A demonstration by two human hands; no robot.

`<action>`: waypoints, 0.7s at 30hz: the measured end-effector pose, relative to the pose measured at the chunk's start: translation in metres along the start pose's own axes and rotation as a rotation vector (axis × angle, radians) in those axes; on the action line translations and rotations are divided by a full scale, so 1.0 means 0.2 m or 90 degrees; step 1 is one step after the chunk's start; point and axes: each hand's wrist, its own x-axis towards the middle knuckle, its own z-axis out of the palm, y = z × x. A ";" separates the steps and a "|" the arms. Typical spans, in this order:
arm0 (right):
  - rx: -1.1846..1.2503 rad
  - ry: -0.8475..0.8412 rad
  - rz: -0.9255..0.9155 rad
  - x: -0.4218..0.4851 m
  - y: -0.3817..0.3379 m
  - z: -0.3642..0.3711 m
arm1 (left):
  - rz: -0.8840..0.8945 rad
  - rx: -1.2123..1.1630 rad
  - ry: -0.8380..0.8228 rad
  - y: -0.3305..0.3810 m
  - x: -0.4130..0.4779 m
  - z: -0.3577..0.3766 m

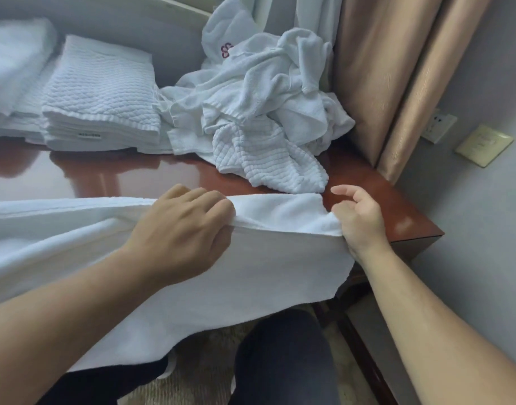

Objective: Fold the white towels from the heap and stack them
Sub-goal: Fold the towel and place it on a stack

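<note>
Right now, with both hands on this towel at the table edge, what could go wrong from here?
1. Much of the towel hangs off the front edge of the table toward the floor. If the left hand or right hand loosens, it may slide off.
2. The heap spills close to the towel's far edge, so its loose waffle-weave piece could get caught in the fold.

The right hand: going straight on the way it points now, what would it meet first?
The right hand would probably meet the waffle-textured towel at the near edge of the heap, across a strip of table; depth is unclear.
</note>
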 end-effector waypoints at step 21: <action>-0.455 -0.190 -0.168 -0.17 -0.35 0.15 | 0.111 0.002 -0.127 0.04 -0.01 -0.01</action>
